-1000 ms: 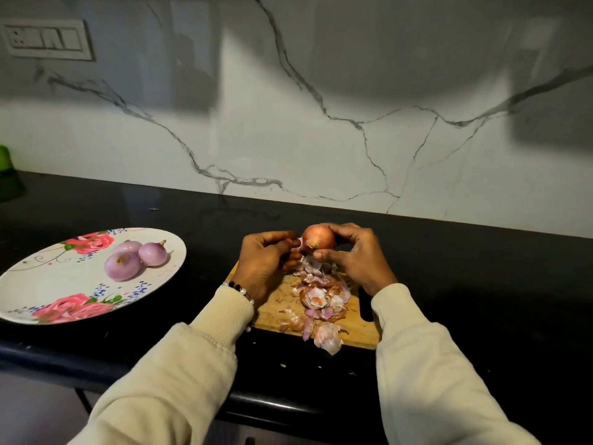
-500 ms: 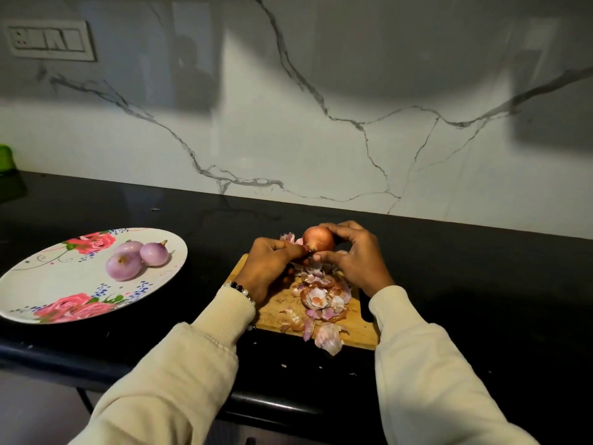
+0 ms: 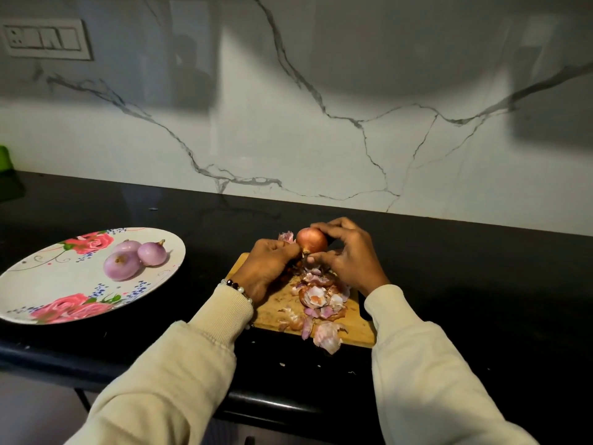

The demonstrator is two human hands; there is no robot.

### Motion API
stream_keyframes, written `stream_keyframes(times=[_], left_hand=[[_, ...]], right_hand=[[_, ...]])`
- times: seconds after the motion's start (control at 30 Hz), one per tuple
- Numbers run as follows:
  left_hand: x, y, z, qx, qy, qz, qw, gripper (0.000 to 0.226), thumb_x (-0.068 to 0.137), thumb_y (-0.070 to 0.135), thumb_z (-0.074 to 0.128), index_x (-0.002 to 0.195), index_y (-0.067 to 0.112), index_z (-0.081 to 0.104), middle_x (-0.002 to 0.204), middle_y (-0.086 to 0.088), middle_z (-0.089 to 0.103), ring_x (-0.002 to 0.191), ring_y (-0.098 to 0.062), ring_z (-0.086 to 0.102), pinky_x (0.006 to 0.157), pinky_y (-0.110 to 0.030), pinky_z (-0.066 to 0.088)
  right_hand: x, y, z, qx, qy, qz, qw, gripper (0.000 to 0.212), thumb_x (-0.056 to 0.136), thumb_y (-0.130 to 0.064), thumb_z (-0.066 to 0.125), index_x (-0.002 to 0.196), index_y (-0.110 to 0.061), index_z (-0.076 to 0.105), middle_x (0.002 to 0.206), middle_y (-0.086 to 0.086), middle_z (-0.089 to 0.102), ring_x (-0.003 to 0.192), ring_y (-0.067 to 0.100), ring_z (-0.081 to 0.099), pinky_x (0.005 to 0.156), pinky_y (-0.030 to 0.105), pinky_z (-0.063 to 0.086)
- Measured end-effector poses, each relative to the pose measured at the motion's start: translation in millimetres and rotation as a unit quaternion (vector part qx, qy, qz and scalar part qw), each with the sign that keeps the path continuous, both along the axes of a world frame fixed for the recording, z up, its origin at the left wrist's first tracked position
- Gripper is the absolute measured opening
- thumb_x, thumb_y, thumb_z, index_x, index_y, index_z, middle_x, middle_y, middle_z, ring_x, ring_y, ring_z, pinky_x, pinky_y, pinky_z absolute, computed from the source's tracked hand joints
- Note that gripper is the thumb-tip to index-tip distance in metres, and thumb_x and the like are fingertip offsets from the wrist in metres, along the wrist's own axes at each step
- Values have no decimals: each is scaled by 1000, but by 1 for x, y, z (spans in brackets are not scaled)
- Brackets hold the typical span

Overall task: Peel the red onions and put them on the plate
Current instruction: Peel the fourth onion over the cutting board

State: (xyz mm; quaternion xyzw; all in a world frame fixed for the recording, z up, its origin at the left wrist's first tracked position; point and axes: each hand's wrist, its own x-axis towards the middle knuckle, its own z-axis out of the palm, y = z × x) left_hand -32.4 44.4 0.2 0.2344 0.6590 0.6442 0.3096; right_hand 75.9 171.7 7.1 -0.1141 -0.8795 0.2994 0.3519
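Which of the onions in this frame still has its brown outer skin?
The onion held in both hands above the cutting board; the three onions on the plate are peeled and purple.

Cream ribbed sleeves (image 3: 426,364) — beaded bracelet (image 3: 236,286)

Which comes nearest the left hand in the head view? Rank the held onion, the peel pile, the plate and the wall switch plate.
From the left hand:
1. Held onion, at its fingertips.
2. Peel pile, on the board just right.
3. Plate, on the counter to the left.
4. Switch plate, high on the wall, far left.
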Motion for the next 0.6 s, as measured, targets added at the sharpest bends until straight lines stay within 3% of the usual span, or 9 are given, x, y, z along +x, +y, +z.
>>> stream_keyframes(times=[0.17,0.27,0.43,0.53,0.6], left_hand=[[0,0,1,18,-3,-4,1000,13,89,13,64,79,5,68,67,-11,60,59,-19,53,59,-30,43],[0,0,2,13,-2,16,1000,18,92,14,62,76,7,66,65,-8,61,51,-13,51,51,-26,40],[3,-1,3,35,-24,46,998,16,94,14,60,82,4,67,72,-12,64,53,-16,50,49,-28,39],[-1,1,2,44,14,94,995,12,91,19,66,87,8,70,82,-10,72,73,-22,66,69,-37,55],[-6,1,0,48,39,130,990,9,91,20,66,88,12,70,88,-9,73,83,-22,68,78,-40,57]], right_hand=[[0,2,0,-41,2,0,999,56,72,-9,86,124,-14,67,114,2,56,106,13,52,79,2,39],[1,5,1,-95,17,3,995,53,73,-9,85,122,-14,67,113,3,57,105,16,55,82,11,41],[2,9,-1,-146,17,0,989,52,77,-15,84,125,-14,65,116,1,58,107,14,56,92,26,46],[1,10,-2,-208,21,3,978,47,79,-17,82,123,-17,65,118,2,62,111,15,57,94,31,47],[1,9,-1,-275,34,17,961,41,80,-16,81,119,-19,67,116,2,65,112,18,61,94,36,52]])
